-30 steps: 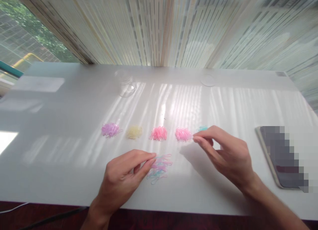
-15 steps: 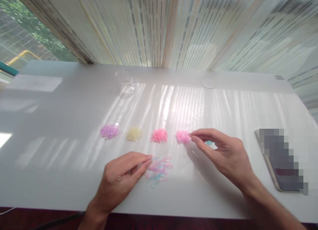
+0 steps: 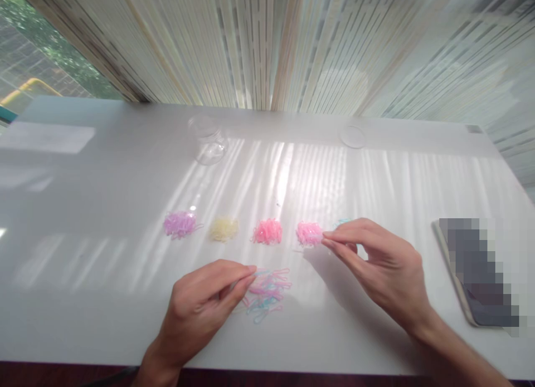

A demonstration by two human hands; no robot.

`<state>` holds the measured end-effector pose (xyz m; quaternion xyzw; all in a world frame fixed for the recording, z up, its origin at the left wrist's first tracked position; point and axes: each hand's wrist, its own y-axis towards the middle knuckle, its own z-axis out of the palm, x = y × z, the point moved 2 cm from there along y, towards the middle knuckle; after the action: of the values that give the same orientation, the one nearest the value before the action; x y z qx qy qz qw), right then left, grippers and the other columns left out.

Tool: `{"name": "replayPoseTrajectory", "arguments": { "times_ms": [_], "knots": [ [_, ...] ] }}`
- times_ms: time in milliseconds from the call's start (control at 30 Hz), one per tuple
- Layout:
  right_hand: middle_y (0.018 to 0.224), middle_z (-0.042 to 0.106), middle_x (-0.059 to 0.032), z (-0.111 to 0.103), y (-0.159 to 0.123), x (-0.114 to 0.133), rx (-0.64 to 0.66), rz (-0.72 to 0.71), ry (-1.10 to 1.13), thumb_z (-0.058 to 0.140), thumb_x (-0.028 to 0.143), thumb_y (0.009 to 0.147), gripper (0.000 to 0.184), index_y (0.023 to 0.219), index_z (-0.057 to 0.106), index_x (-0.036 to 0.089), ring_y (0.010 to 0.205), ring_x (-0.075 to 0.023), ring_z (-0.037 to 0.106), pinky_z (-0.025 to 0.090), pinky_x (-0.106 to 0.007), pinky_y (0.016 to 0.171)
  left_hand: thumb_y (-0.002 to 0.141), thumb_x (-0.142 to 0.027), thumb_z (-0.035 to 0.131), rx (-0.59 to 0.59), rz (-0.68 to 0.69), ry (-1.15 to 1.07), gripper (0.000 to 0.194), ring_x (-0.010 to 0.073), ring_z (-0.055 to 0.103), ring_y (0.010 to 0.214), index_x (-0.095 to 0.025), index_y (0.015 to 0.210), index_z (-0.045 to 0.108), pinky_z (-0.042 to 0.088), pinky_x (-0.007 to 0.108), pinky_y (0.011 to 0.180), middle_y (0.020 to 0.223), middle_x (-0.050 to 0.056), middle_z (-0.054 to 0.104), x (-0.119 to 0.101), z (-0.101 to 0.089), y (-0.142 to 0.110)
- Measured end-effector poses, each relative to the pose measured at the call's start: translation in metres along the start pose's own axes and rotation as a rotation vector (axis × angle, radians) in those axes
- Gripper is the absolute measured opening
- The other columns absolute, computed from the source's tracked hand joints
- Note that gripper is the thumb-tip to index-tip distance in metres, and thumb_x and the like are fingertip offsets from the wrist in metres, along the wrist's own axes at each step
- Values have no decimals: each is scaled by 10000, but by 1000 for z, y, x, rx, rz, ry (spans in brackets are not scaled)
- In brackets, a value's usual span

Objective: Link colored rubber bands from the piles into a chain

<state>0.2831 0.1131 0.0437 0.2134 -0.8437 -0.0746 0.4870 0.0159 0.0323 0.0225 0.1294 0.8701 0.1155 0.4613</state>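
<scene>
Small rubber bands lie on a white table in separate heaps by colour. My right hand [image 3: 380,270] is closed in a pinch, its fingertips at the right edge of the light pink heap [image 3: 308,234]; whether a band is between them is too small to see. Behind that hand, a light blue heap [image 3: 343,223] shows only in part. My left hand [image 3: 211,303] pinches at the upper left of a loose mixed pile of rubber bands [image 3: 270,292], pink, purple and blue. What its fingertips hold cannot be made out.
Further left lie coral pink [image 3: 268,231], yellow [image 3: 224,229] and purple [image 3: 180,224] heaps of bands. A clear jar [image 3: 211,145] stands at the back, and a clear round lid [image 3: 352,137] lies to its right. A phone [image 3: 476,273] rests at the right. Striped curtains [image 3: 259,47] hang behind the table.
My right hand has shifted slightly right and down, staying at the light pink heap. More of the light blue heap's upper edge shows. My left hand stays pinched near the mixed pile.
</scene>
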Motion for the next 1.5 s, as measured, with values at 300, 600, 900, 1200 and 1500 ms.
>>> {"name": "replayPoseTrajectory", "arguments": {
  "times_ms": [300,600,900,1200,1500],
  "knots": [
    [823,746,-11,16,5,4,46,-117,46,748,80,884,145,933,761,216,695,-125,667,531,-238,546,938,-123,711,15,-15,7,115,114,740,757,-211,987,766,588,180,694,893,-2,787,-3,-6,-4],
    [816,740,-18,45,19,30,227,-48,129,714,161,928,70,933,759,214,688,-126,654,526,-241,559,938,-131,706,-53,-38,28,117,121,734,705,-213,992,768,592,192,648,874,3,789,6,-28,-17],
    [892,750,-18,119,109,60,593,-149,162,728,174,925,53,912,780,172,749,-98,643,481,-220,647,938,-95,687,-81,-62,-49,148,130,732,711,-197,1018,759,595,205,658,866,23,781,17,-27,-30],
    [908,738,-35,183,151,67,819,-156,93,749,144,902,64,932,805,154,779,-110,636,492,-243,745,928,-53,686,-96,-27,-97,187,144,736,747,-177,1054,744,605,229,693,859,38,773,18,-26,-30],
    [955,776,-50,194,154,69,879,-218,21,691,121,927,140,969,816,170,851,-135,674,500,-252,788,942,-75,668,-102,-23,-90,179,162,744,737,-184,1056,751,617,252,677,848,50,779,17,-26,-29]
  ]
}}
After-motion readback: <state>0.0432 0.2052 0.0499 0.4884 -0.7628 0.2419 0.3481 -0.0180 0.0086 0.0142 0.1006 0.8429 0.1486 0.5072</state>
